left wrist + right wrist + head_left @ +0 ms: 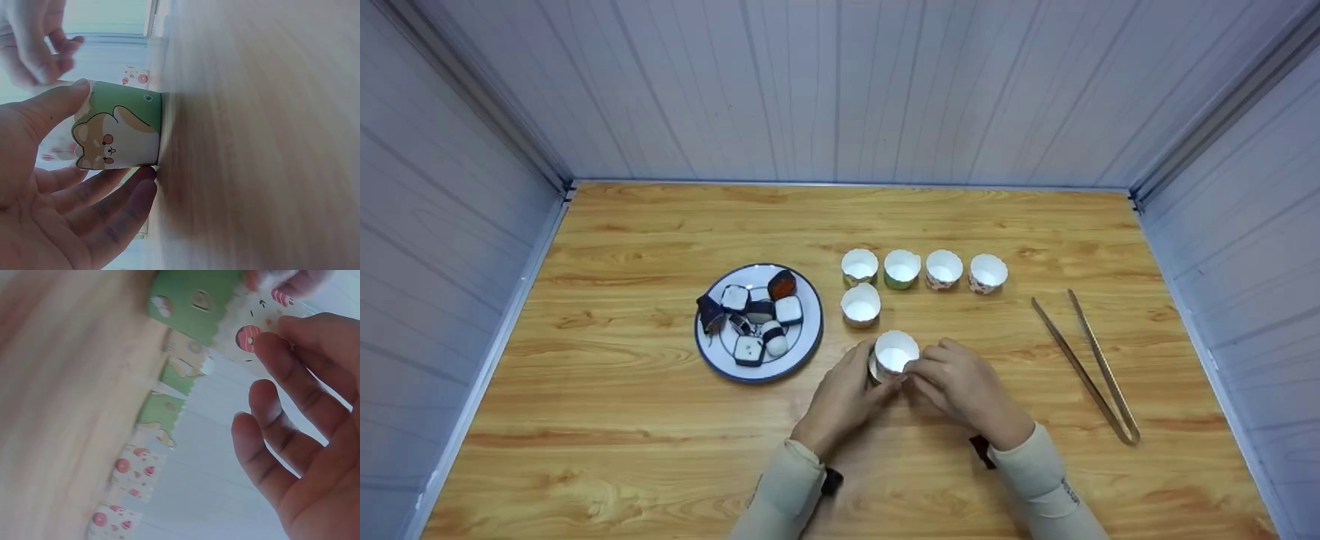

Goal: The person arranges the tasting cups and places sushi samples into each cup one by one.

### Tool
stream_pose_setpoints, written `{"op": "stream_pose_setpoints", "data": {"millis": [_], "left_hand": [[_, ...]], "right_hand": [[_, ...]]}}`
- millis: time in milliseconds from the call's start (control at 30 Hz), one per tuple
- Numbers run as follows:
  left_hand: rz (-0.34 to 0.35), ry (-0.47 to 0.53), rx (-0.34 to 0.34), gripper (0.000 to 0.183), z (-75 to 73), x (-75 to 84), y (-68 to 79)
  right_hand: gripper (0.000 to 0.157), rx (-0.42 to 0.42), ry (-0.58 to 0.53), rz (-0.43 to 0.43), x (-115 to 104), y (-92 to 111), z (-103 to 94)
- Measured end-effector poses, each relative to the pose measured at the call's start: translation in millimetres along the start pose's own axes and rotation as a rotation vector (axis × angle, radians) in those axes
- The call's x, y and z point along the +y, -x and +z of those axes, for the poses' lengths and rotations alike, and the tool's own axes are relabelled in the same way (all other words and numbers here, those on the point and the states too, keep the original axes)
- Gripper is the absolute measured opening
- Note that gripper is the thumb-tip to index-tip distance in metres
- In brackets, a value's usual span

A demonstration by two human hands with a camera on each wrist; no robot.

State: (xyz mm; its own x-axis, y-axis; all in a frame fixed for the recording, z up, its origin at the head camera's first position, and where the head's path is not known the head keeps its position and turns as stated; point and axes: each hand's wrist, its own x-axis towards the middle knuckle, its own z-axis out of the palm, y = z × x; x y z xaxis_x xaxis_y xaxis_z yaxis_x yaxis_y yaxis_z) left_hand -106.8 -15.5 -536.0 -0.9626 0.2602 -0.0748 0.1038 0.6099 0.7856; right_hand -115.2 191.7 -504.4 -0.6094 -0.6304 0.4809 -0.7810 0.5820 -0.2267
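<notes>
My left hand point(838, 396) grips a green paper baking cup point(126, 115) with a cartoon dog on it, thumb at the rim and fingers under the far side. In the left wrist view its base stands on the table. A white baking cup with a pink doughnut print point(239, 337) rises from the green cup's scalloped rim. My right hand point(964, 386) pinches the doughnut cup near its rim between thumb and index finger, with the other fingers loosely bent. From the head camera, the white inside of the upper cup point(897, 348) shows between both hands.
Several baking cups stand behind the hands: a row along the back point(901, 268) and one in front of it point(860, 305). To the left, a blue-rimmed plate point(757, 376) bears several sushi-like pieces point(749, 349). Metal tongs point(1099, 356) lie at the right, tips pointing away.
</notes>
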Motion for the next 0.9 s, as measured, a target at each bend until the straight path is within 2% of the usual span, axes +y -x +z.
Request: {"op": "stream_pose_setpoints", "data": {"millis": [200, 367, 600, 900], "left_hand": [[-0.028, 0.016, -0.01, 0.065, 0.2, 0.0, -1.1], [-0.026, 0.004, -0.011, 0.063, 0.3, -0.4, -1.3], [-0.018, -0.017, -0.015, 0.063, -0.3, -0.3, 0.9], [-0.02, -0.011, -0.012, 0.061, -0.7, 1.4, 0.8]], "right_hand": [[0.008, 0.084, -0.046, 0.035, 4, -8, -18.8], [0.011, 0.107, 0.03, 0.089, 24, -14, -18.8], [0.011, 0.033, 0.088, 0.136, 46, -17, 4.1], [0.007, -0.097, 0.091, 0.233, 55, -26, 22.0]]}}
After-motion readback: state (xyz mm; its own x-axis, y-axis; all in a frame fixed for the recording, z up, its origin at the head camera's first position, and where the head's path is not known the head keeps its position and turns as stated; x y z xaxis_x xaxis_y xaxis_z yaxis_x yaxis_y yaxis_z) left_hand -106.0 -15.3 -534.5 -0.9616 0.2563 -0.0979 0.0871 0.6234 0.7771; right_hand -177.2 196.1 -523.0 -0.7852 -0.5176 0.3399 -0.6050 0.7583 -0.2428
